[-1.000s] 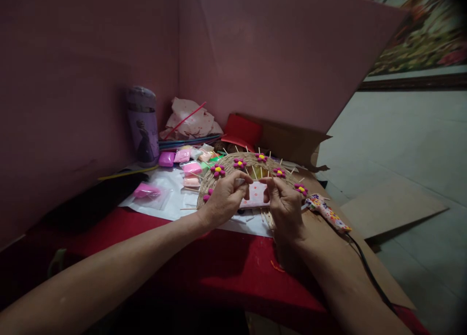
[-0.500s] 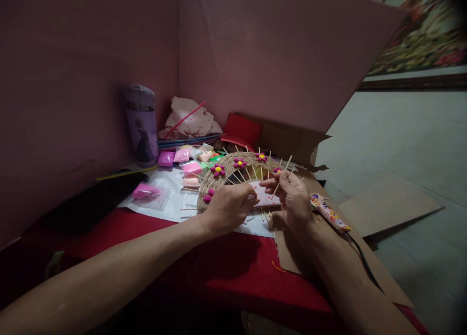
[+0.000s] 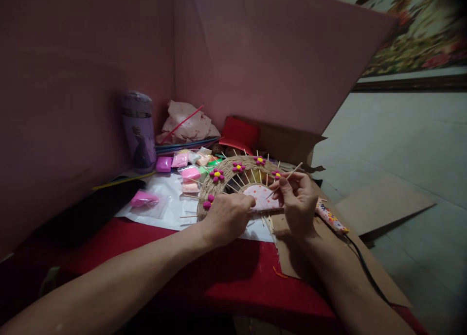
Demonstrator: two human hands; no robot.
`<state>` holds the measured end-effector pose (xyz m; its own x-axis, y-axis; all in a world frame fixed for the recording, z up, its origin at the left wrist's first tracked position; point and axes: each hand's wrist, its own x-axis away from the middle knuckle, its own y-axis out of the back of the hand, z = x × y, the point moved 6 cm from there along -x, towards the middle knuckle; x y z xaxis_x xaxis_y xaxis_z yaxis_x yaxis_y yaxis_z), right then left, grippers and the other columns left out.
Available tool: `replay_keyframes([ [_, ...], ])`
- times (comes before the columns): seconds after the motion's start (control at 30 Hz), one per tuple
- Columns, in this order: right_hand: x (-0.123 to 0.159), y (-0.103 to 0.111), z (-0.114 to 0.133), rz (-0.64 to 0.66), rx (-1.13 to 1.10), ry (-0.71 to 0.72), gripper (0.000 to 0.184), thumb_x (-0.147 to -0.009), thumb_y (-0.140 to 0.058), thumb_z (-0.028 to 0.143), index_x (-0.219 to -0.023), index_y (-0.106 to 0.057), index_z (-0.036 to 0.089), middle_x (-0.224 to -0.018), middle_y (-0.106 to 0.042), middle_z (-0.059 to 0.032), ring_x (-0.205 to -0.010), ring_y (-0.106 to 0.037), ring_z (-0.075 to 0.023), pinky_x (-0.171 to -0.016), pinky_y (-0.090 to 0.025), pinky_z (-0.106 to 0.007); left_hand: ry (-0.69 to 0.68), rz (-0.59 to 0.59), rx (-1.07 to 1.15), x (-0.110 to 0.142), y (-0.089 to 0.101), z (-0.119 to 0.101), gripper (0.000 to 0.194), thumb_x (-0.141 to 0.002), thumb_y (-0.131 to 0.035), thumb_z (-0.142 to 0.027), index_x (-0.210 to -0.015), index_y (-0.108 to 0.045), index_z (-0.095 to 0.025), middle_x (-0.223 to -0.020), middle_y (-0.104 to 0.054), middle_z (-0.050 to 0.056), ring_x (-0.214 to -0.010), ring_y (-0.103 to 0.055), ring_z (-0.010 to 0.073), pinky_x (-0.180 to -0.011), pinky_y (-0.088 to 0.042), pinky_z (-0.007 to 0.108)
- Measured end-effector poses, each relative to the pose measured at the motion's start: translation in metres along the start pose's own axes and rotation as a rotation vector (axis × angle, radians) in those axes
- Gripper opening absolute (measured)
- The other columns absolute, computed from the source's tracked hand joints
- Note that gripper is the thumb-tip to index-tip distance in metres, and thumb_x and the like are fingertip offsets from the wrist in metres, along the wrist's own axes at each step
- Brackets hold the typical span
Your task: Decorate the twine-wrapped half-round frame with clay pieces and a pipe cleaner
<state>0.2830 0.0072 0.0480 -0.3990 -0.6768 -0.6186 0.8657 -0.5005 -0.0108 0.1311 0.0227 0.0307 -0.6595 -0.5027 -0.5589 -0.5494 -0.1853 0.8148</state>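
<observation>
A half-round craft piece wound with twine [image 3: 233, 168] lies in front of me, with magenta and yellow flowers [image 3: 216, 174] and thin wooden sticks poking out around it. At its middle sits a half-disc of pink dotted fabric [image 3: 260, 196]. My left hand [image 3: 228, 218] is closed over the left side of the piece, its fingertips by the fabric; what they pinch is hidden. My right hand [image 3: 297, 201] pinches a thin wooden stick [image 3: 293, 172], tilted, its lower end over the fabric.
Several small packets of coloured clay [image 3: 190, 173] lie on a white sheet [image 3: 171, 203]. Behind stand a purple tumbler [image 3: 138, 133] and crumpled fabric [image 3: 189, 118]. To the right, a flower-patterned tool with a cord [image 3: 330, 216] rests on cardboard [image 3: 361, 267]. Red cloth [image 3: 219, 276] covers the table.
My right hand has shifted slightly right, its stick now tilted flatter, so more of the dotted fabric shows. My left hand stays near the same spot, fingers turned a little downward.
</observation>
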Motion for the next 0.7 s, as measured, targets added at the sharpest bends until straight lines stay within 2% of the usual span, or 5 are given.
replay_keyframes([
  [0.2,0.015,-0.008,0.003,0.126,0.281,0.26,0.014,-0.091,-0.05,0.031,-0.083,-0.055,0.02,-0.07,-0.061,-0.001,-0.055,-0.056,-0.0123,-0.051,-0.047,-0.026,-0.098,0.075,-0.145,0.005,-0.01,-0.01,0.007,-0.081,-0.051,-0.014,-0.078,-0.058,-0.014,-0.07,-0.065,0.008,-0.061,-0.062,0.0208,-0.05,-0.042,0.028],
  [0.47,0.026,-0.011,0.018,0.234,0.5,0.332,0.019,-0.088,-0.052,0.019,-0.106,-0.046,0.021,-0.07,-0.062,0.0005,-0.061,-0.063,-0.0151,-0.056,-0.052,-0.028,-0.439,0.223,-0.071,0.024,-0.022,-0.043,0.006,-0.076,-0.052,-0.013,-0.08,-0.056,-0.016,-0.06,-0.065,0.003,-0.048,-0.06,0.0184,-0.042,-0.037,0.026],
  [0.57,0.046,0.004,0.03,0.329,0.638,0.409,0.02,-0.084,-0.055,0.018,-0.104,-0.053,0.019,-0.083,-0.066,-0.0082,-0.075,-0.066,-0.0219,-0.063,-0.053,-0.033,-0.463,0.254,-0.028,0.027,-0.022,-0.047,0.005,-0.076,-0.053,-0.014,-0.079,-0.057,-0.016,-0.058,-0.065,0.002,-0.049,-0.061,0.0184,-0.041,-0.036,0.026],
  [0.63,0.067,0.006,0.033,0.528,0.81,0.663,0.019,-0.082,-0.052,0.018,-0.101,-0.058,0.019,-0.095,-0.067,-0.013,-0.083,-0.066,-0.0262,-0.066,-0.054,-0.037,-0.461,0.264,-0.013,0.027,-0.022,-0.048,0.004,-0.076,-0.053,-0.015,-0.077,-0.057,-0.016,-0.058,-0.065,0.003,-0.051,-0.062,0.0188,-0.042,-0.037,0.026],
  [0.7,0.078,0.014,0.028,0.615,0.83,0.76,0.023,-0.086,-0.044,0.012,-0.099,-0.06,0.02,-0.088,-0.068,-0.0102,-0.074,-0.066,-0.0208,-0.064,-0.055,-0.032,-0.465,0.261,0.0,0.028,-0.021,-0.05,0.004,-0.076,-0.054,-0.015,-0.076,-0.058,-0.016,-0.058,-0.065,0.004,-0.054,-0.062,0.0191,-0.043,-0.037,0.026],
])
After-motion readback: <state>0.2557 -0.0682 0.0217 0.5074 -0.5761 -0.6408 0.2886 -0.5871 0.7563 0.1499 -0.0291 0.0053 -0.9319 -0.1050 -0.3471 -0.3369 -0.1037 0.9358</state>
